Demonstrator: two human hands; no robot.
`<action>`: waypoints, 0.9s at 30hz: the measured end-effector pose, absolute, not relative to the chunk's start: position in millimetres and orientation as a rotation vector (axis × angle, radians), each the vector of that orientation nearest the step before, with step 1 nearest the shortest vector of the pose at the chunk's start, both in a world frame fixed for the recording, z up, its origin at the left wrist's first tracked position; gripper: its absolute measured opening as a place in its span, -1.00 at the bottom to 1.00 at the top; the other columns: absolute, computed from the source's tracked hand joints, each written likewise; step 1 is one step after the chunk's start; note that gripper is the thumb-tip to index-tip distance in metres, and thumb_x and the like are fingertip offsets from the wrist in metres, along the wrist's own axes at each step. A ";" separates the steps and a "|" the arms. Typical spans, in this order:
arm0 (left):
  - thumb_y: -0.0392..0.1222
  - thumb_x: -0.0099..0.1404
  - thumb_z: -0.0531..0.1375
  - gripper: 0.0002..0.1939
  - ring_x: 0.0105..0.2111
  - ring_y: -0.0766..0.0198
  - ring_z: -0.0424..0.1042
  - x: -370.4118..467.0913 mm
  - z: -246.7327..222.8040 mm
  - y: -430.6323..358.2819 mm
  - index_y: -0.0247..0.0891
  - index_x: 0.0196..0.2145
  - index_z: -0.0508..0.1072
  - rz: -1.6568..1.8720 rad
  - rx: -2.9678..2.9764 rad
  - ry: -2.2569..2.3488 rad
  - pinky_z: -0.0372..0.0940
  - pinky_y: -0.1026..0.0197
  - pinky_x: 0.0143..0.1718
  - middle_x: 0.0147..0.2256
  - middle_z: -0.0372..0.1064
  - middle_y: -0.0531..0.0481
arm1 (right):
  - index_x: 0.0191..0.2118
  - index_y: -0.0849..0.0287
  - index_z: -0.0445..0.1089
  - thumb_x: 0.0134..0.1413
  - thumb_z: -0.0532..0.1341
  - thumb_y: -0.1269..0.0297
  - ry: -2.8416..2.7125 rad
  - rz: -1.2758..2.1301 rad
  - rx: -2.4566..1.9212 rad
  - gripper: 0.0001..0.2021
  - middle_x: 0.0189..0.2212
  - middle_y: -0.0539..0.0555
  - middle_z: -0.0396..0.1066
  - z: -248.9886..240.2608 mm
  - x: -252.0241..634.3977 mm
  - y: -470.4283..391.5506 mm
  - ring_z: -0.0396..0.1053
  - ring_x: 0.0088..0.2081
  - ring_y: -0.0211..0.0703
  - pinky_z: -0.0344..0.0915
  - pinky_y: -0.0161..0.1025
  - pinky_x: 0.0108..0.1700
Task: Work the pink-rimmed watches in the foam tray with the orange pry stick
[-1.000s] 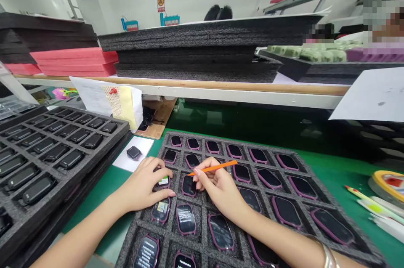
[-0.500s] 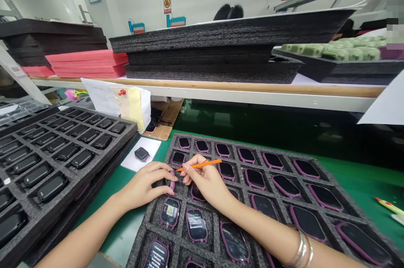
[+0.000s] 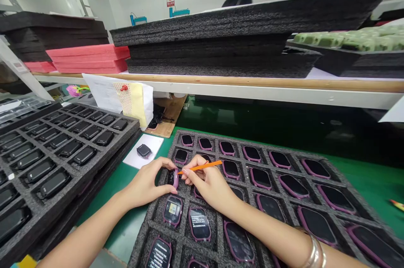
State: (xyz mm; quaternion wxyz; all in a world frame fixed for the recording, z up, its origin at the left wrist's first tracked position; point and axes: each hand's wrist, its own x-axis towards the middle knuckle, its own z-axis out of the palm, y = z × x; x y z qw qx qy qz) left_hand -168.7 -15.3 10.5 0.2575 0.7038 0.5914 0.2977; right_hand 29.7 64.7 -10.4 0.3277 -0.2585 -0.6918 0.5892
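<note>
A dark foam tray (image 3: 285,150) on the green bench holds several purple-rimmed smartwatch bodies in pockets. My left hand (image 3: 148,184) grips one purple watch body (image 3: 174,178), tipped up on its edge over a pocket near the tray's left side. My right hand (image 3: 210,184) holds a thin orange stick (image 3: 202,166), whose tip touches the side of that raised watch. Two watches just below, one with a lit screen (image 3: 172,210) and one showing text (image 3: 199,223), lie flat in their pockets.
A second foam tray (image 3: 124,131) of black watch bodies lies at the left. One loose black watch (image 3: 144,150) rests on a white card beside it. A shelf above carries stacked black foam (image 3: 221,45) and red foam (image 3: 91,58). Papers (image 3: 123,99) hang from the shelf edge.
My left hand has tipped the purple watch up out of its pocket onto its edge. The orange stick's tip has come against its side. My view shifted slightly right.
</note>
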 end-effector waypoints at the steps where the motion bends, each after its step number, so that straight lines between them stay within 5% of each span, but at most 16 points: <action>1: -0.07 0.18 0.40 -0.53 0.03 0.12 0.42 -168.3 10.6 -15.4 -0.16 -0.03 0.34 0.808 1.908 1.604 0.28 0.04 0.14 -0.02 0.44 -0.02 | -0.33 0.11 0.27 0.24 0.20 0.05 -1.820 1.531 -0.677 -0.75 -0.42 0.02 0.44 -10.5 30.0 64.5 0.45 -0.41 -0.19 0.39 -0.21 -0.31; 15: -0.13 0.22 0.37 -0.59 0.01 0.12 0.41 -163.5 14.9 -16.4 -0.17 -0.02 0.36 0.812 2.061 1.578 0.28 0.04 0.10 -0.03 0.43 -0.04 | -0.20 0.24 0.40 0.32 0.21 0.18 -1.933 1.409 -0.681 -0.80 -0.39 -0.04 0.44 -17.4 30.9 67.8 0.46 -0.39 -0.26 0.45 -0.22 -0.29; 20: -0.10 0.37 0.23 -0.89 -0.01 0.12 0.34 -145.3 24.1 -36.3 -0.18 -0.25 0.44 0.741 2.253 1.519 0.20 0.01 0.09 -0.12 0.38 -0.03 | -0.26 0.24 0.42 0.30 0.24 0.21 -1.956 1.349 -0.690 -0.82 -0.38 -0.04 0.43 -14.4 30.3 68.0 0.43 -0.39 -0.27 0.43 -0.22 -0.28; 27: 0.11 0.35 0.21 -0.69 -0.10 -0.02 0.32 -138.6 35.3 -72.7 -0.18 -0.16 0.48 0.353 2.493 1.581 0.26 -0.11 -0.05 -0.13 0.31 -0.14 | -0.31 0.17 0.35 0.24 0.23 0.24 -1.805 1.442 -0.695 -0.86 -0.38 -0.03 0.41 6.9 41.7 44.2 0.43 -0.38 -0.26 0.41 -0.24 -0.28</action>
